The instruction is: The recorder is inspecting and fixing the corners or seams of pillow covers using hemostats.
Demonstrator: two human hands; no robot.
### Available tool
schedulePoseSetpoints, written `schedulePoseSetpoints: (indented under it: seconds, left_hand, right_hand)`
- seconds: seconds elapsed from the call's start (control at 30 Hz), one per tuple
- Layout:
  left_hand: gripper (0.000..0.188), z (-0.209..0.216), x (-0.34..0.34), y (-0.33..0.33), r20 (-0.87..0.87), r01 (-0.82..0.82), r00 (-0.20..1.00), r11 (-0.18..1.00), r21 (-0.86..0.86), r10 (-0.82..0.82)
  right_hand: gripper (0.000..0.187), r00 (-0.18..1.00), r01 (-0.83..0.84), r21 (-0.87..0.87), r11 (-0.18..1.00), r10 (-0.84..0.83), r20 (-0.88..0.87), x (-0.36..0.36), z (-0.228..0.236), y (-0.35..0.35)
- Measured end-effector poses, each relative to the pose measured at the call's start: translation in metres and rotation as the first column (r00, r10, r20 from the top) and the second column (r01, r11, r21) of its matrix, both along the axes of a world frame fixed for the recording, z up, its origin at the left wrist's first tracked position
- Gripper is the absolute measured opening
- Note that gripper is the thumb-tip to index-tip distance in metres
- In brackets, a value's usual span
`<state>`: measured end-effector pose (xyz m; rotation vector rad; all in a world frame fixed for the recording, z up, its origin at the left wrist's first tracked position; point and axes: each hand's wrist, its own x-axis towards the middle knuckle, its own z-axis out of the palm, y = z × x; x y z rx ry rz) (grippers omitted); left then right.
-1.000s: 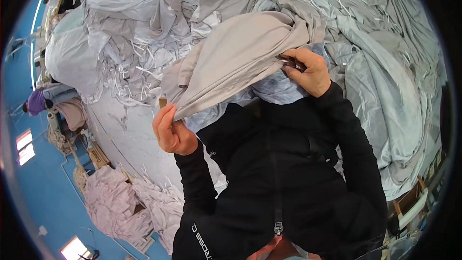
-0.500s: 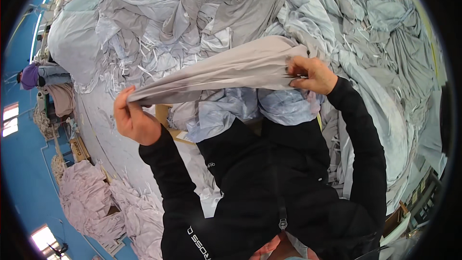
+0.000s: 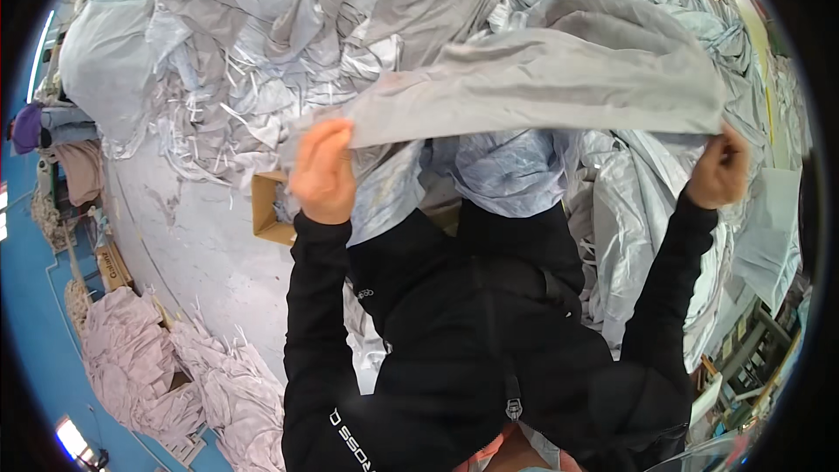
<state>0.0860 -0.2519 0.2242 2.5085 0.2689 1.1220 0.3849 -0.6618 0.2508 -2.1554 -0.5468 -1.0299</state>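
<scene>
A long strip of grey cloth [image 3: 542, 87] is stretched out in front of me, its upper part billowing and slightly blurred. My left hand [image 3: 325, 177] is closed on one end of it, the fingers smeared a little by motion. At the far right, my right hand [image 3: 722, 168] pinches the lower corner of the other end. Beneath the cloth, pale blue mottled fabric [image 3: 507, 175] covers my lower legs.
A big heap of grey and light blue fabric [image 3: 288, 0] with white ties spreads ahead and to the right. An open cardboard box [image 3: 271, 229] sits by my left leg. Pinkish fabric [image 3: 140, 350] lies at lower left. Someone in purple [image 3: 28, 128] is at far left.
My right hand has moved out to the right, and the left hand has shifted rightward too. The grey cloth between them has spread wider and billowed up on the right.
</scene>
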Motion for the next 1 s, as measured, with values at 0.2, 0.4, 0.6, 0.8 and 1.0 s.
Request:
schedulePoseSetpoints:
  seconds: [0.2, 0.4, 0.6, 0.8, 1.0]
  left_hand:
    - [0.013, -0.061, -0.003, -0.028, -0.403, 0.134, 0.904, 0.989, -0.058, -0.146]
    - [0.016, -0.048, 0.014, -0.039, -0.495, 0.163, 0.836, 0.969, -0.184, -0.235]
    - [0.028, -0.032, 0.054, -0.087, -0.363, 0.084, 0.922, 0.984, -0.156, -0.136]
    - [0.029, -0.041, 0.081, -0.127, -0.212, 0.057, 0.941, 0.741, -0.669, -0.264]
    - [0.021, -0.047, 0.09, -0.125, -0.197, 0.099, 0.951, 0.838, -0.536, -0.239]
  right_hand:
    - [0.009, 0.836, -0.082, -0.141, 0.987, -0.01, -0.549, -0.064, -0.154, -0.066]
    - [0.015, 0.601, -0.084, 0.349, 0.933, 0.327, -0.73, -0.09, -0.157, -0.036]
    - [0.016, 0.439, -0.467, 0.403, 0.787, 0.602, -0.667, -0.098, -0.091, 0.08]
    - [0.012, 0.362, -0.436, 0.465, 0.77, 0.624, -0.693, -0.117, -0.094, 0.115]
    - [0.013, 0.329, -0.489, 0.458, 0.743, 0.643, -0.692, -0.116, -0.085, 0.118]
